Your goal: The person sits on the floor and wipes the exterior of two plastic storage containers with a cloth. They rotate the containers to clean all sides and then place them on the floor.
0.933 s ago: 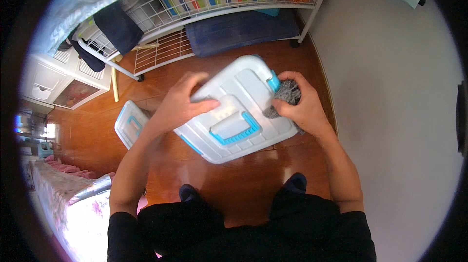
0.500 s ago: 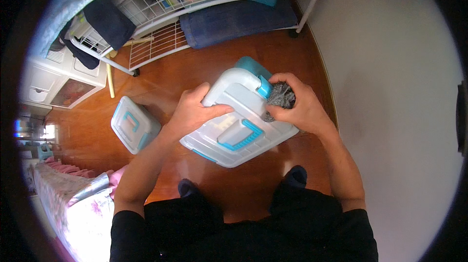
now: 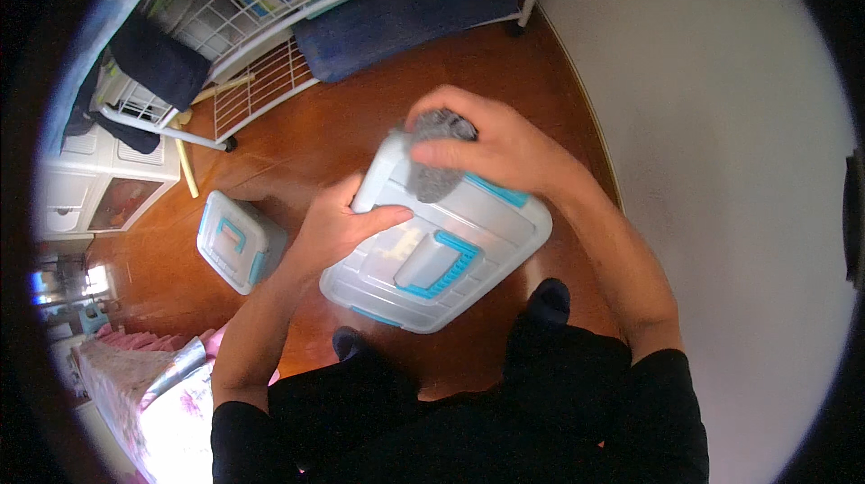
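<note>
Holding side: my left hand [image 3: 341, 224] grips the large, translucent white plastic storage box [image 3: 423, 226] by its left edge, thumb lying on the lid, the other fingers mostly hidden behind the rim.
Cloth side: my right hand [image 3: 491, 143] is closed around a crumpled, speckled grey cloth [image 3: 437, 181], fingers and thumb pinching it; hand and cloth are slightly blurred.
Cloth position: over the upper end of the box lid, near the corner; firmness of contact cannot be told.
Box position: in front of my body, between both forearms, turned askew; what lies beneath it is hidden.
Box fittings: a sky-blue, ridged plastic carrying handle [image 3: 459, 268] on the lid, and a sky-blue plastic side latch [image 3: 497, 189] just below my right wrist.
Second box: a smaller, white-lidded plastic box with blue handle [image 3: 236, 243], standing on the glossy reddish-brown wooden floor [image 3: 311, 143], left of my left forearm and apart from the large box.
Rack: a white wire-mesh rack on casters [image 3: 261, 92] beyond the boxes; a folded dark-blue fabric bundle [image 3: 396, 29] lies on its lower shelf.
Right boundary: a plain pale-grey wall [image 3: 721, 178].
</note>
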Available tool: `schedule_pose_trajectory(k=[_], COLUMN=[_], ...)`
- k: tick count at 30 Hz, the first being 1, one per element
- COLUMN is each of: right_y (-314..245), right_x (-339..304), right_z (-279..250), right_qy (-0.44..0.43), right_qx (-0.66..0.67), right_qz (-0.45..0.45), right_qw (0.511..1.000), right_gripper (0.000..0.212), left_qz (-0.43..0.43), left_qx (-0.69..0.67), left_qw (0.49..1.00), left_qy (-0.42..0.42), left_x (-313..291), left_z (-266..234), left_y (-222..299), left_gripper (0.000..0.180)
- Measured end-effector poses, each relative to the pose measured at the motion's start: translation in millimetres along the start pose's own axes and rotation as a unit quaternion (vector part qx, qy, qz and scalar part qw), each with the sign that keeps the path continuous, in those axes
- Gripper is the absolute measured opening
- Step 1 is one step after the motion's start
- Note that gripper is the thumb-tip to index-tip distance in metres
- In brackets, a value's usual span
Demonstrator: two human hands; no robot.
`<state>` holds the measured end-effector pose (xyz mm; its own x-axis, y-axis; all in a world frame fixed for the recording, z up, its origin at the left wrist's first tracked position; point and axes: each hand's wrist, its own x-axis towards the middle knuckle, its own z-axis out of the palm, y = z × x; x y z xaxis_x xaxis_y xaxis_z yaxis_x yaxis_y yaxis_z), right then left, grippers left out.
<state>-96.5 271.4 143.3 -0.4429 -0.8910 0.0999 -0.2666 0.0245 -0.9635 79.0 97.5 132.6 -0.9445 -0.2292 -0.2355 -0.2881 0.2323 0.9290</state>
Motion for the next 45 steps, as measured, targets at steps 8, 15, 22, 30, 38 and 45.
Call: schedule_pose_trajectory(k=[8,15,22,30,38,45], right_y=[36.7,8.4,41.8,39.6,94.3,27.4], right_x=[6.4,-30.2,-56.8,-23.0,-71.6,-45.6], right_z=[-31.5,-24.0,-6.4,-3.6,-7.5,-17.1], right_qy=[0.141,0.07,0.125,0.035,0.263,0.113], right_qx=[0.063,0.11,0.049,-0.029,0.178,0.008], right_qz=[0.063,-0.004,0.02,-0.103,0.132,-0.138], right_qw=[0.986,0.991,0.991,0.994,0.939,0.984], right_gripper=[0.042,0.034,0.036,0.03,0.028,0.029], left_qz=[0.149,0.221,0.182,0.305,0.201,0.149], left_qx=[0.226,0.282,0.346,0.389,0.305,0.259], left_qw=[0.963,0.933,0.92,0.869,0.931,0.954], left_qy=[-0.01,0.025,-0.015,-0.013,-0.007,0.039], left_x=[-13.4,-15.1,-27.7,-17.3,-23.5,-18.7], left_z=[-1.4,-7.2,-11.2,16.7,-3.9,1.5], left_y=[5.0,3.8,15.1,12.9,14.2,26.7], left_gripper=[0.044,0.047,0.051,0.053,0.052,0.048])
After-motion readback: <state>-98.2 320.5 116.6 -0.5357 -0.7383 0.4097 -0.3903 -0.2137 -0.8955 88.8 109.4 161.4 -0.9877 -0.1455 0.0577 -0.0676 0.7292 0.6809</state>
